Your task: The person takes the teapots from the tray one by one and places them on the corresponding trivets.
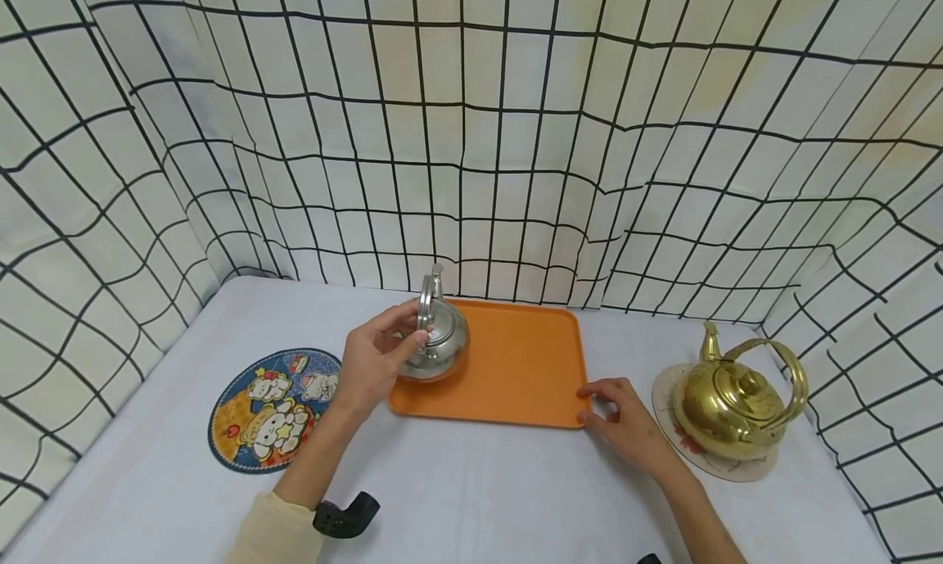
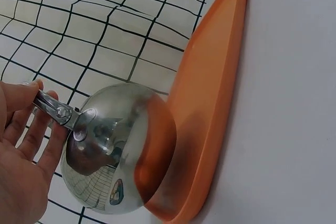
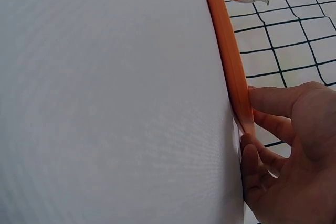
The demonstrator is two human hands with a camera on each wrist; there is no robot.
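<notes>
A shiny silver teapot point(image 1: 442, 347) with a raised handle and a spout pointing away is at the left end of an orange tray point(image 1: 526, 363). My left hand point(image 1: 376, 355) grips the teapot's handle point(image 2: 55, 109) between thumb and fingers. Whether the pot's base touches the tray cannot be told. Over at the tray's near right corner, my right hand point(image 1: 622, 425) pinches the rim, as the right wrist view shows with the thumb and fingers at the orange edge point(image 3: 239, 85).
A golden teapot point(image 1: 729, 408) stands on a round pale mat point(image 1: 666, 388) to the right. On the left lies a round blue mat with cartoon animals point(image 1: 276, 417). White cloth point(image 1: 471, 490) covers the table, and a black grid over pale cloth point(image 1: 482, 138) encloses its back and sides.
</notes>
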